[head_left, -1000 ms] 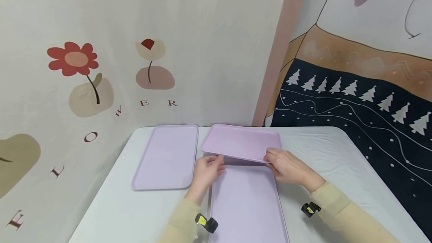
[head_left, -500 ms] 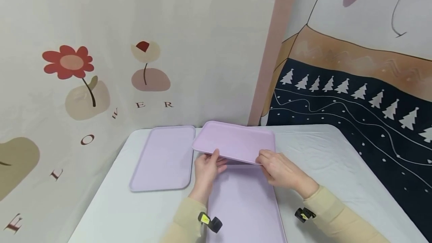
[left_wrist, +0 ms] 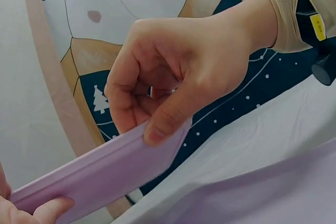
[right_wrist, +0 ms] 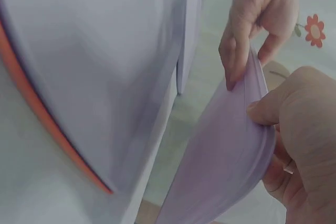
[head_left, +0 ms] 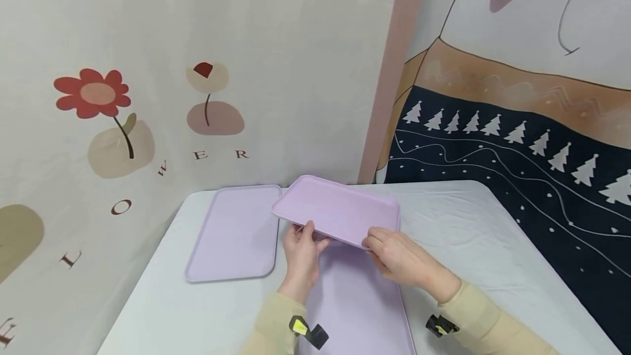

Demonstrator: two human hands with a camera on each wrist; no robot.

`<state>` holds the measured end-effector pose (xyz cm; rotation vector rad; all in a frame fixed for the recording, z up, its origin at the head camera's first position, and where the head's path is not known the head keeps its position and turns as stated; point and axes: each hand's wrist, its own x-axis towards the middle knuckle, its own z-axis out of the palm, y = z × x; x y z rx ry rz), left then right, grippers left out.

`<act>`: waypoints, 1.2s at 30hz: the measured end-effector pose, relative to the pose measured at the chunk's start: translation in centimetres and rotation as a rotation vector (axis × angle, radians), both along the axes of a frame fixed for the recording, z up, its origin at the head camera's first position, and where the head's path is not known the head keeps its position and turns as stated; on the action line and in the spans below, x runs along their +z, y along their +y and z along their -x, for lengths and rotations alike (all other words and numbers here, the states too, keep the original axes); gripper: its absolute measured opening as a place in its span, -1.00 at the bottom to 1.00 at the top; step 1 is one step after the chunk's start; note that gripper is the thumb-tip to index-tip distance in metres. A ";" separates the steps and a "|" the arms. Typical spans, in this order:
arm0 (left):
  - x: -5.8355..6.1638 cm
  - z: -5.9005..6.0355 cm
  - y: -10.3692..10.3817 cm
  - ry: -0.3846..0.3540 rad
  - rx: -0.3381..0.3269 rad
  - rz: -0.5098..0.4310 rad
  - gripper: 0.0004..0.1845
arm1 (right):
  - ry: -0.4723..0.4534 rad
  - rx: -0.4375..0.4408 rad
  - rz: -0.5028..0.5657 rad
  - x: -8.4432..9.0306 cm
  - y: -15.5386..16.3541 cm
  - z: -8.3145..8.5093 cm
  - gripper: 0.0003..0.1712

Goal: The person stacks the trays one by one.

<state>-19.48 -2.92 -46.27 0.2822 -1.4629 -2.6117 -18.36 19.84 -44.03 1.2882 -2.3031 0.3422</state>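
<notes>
A pinkish-lilac tray [head_left: 340, 204] is held tilted in the head view, its near edge raised toward me. My left hand [head_left: 302, 256] pinches that edge near its left part, thumb on top and fingers underneath. At the near right corner my right hand [head_left: 401, 256] grips the rim between thumb and curled fingers; the left wrist view shows this right hand [left_wrist: 178, 72] up close. Below the held tray lies a paler lilac tray [head_left: 357, 305], its far end covered. In the right wrist view, my left hand [right_wrist: 262, 14] holds the rim beyond my right hand [right_wrist: 304, 135].
Another pale lilac tray [head_left: 236, 234] lies flat to the left on the white-covered table [head_left: 473, 223]. An orange strip [right_wrist: 47, 108] runs along a curved edge in the right wrist view. A printed wall cloth [head_left: 296, 70] hangs behind the table.
The held tray has come up slightly and shifted left and toward me, tilting more. My left hand, with its fingertips at the tray's edge earlier, now pinches it; my right hand keeps its grip.
</notes>
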 end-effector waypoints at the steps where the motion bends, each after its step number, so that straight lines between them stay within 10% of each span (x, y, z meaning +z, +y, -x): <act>1: 0.1 0.0 0.0 0.003 0.003 -0.006 -0.61 | -0.008 0.003 0.002 0.0 -0.1 -0.2 -0.75; 15: -0.7 -1.0 -2.3 -0.002 -0.074 0.063 -0.58 | -0.294 -0.042 0.120 3.1 -1.4 -2.1 -0.73; 36: 0.3 -2.6 -7.8 -0.002 -0.240 0.210 -0.58 | -0.522 -0.309 0.236 3.4 2.6 2.3 -0.59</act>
